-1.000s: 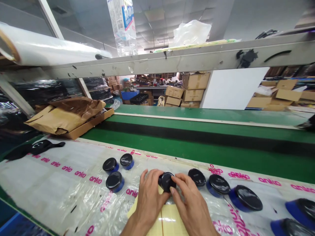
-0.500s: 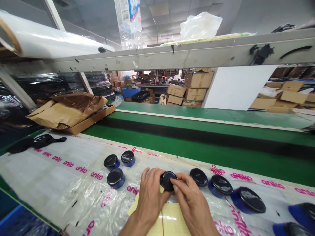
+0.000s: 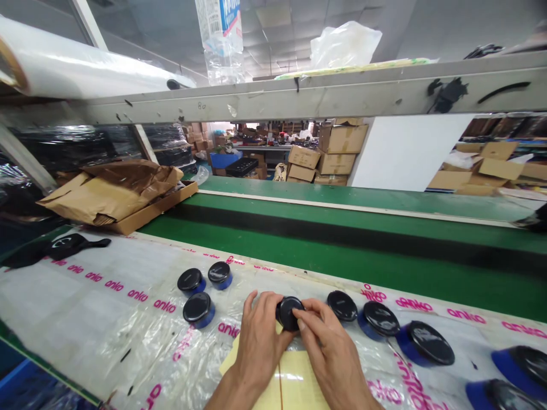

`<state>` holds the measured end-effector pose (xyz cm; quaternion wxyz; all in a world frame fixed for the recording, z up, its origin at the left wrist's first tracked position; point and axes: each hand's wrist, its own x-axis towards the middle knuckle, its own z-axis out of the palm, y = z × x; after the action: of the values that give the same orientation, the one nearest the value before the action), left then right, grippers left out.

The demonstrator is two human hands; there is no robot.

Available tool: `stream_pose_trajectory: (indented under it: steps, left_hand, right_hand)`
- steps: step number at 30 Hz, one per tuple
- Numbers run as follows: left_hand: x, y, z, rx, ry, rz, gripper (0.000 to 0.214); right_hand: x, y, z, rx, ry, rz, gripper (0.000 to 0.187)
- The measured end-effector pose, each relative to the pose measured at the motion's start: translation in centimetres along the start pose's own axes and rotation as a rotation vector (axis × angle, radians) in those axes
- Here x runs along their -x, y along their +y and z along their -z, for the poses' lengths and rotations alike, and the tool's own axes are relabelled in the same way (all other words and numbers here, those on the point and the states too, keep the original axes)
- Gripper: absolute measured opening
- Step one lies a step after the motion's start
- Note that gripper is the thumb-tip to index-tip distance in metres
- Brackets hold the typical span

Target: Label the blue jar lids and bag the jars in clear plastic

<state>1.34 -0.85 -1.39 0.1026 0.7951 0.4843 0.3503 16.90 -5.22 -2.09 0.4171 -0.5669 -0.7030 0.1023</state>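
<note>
Two bare hands, left hand and right hand: long slim fingers, short-cut nails. Bare wrist and forearm behind each hand, narrow, running off the bottom edge of view.

Glossy black lids over cobalt-blue bases on the round jars; plain glossy black on top of the held jar; repeated magenta "anko" lettering across the clear plastic sheet; pale yellow on the paper; green with one black stripe along the conveyor belt; tan on the cardboard boxes.
</note>
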Motion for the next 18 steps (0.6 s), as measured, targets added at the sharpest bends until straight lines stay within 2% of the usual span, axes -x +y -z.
stream_pose_trajectory:
  steps: [3, 7, 9, 14, 18]
  left_hand:
    - [0.0, -0.1, -0.1, 0.004, -0.004, 0.018, 0.046]
    - [0.2, -0.3, -0.1, 0.016, -0.026, 0.050, 0.049]
    - [0.2, -0.3, 0.0, 0.016, -0.034, 0.069, 0.048]
    - [0.1, -0.3, 0.2, 0.041, -0.046, 0.112, 0.046]
    - [0.1, -0.4, 0.1, 0.062, -0.026, 0.024, 0.047]
  right_hand:
    - [0.2, 0.0, -0.4, 0.137, -0.001, 0.066, 0.031]
    - [0.8, 0.1, -1.3, 0.380, -0.020, 0.214, 0.042]
    - [1.0, 0.1, -1.5, 0.429, -0.022, 0.250, 0.043]
    - [0.9, -0.2, -0.7, 0.287, -0.005, 0.238, 0.037]
    - [0.5, 0.1, 0.0, 0.045, 0.084, 0.038, 0.027]
